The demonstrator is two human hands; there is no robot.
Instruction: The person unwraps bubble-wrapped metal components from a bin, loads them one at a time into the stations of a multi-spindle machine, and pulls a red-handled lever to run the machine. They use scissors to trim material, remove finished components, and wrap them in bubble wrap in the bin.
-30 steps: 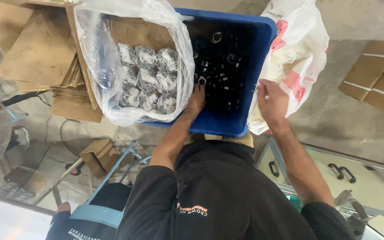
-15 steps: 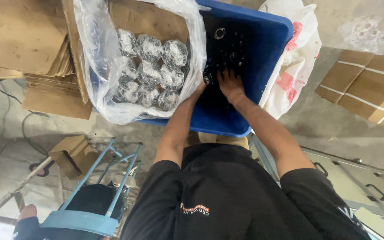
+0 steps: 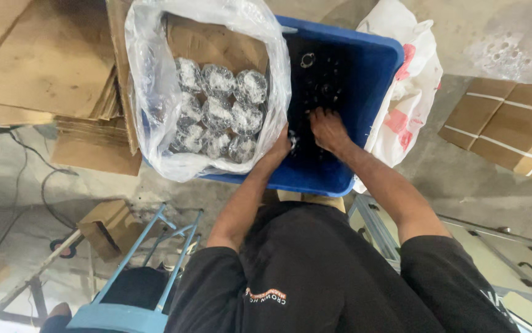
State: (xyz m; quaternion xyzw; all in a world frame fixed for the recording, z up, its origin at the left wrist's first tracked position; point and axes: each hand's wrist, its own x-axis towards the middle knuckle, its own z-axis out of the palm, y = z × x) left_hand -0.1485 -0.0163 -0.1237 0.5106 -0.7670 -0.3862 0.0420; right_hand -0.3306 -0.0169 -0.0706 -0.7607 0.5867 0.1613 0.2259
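Both hands have gone deeper into the bin (image 3: 370,68) since half a second ago; a second ago the right hand was still on its near rim. Blue plastic bin, used as landmark. Left hand (image 3: 280,147) is inside the bin at its near side, just beside the bag (image 3: 149,98); fingers are curled down into the dark parts (image 3: 324,80), and there's a bright glint at the fingertips, but can't tell whether it pinches anything. Right hand (image 3: 329,129) is inside the bin just beside the left one, palm down, fingers spread and bent onto the parts; can't tell if it holds one. Parts are small, black, a loose pile on the bin floor, right half of the bin; a ring-shaped one (image 3: 307,60) lies toward the far wall. Clear plastic bag lines a cardboard box (image 3: 216,43) that fills the bin's left half, bag edge draped over the bin's near rim. In the box: silvery wrapped bundles (image 3: 218,80), packed in rows, touching each other. White bag with red print (image 3: 410,92) hangs against the bin's right outer wall. Flattened cardboard stack (image 3: 44,74) lies left of the bin on the floor; more cardboard (image 3: 506,123) lies right of the bin, well apart. Blue metal frame (image 3: 155,259) stands below and left of the bin, near the person's left elbow.
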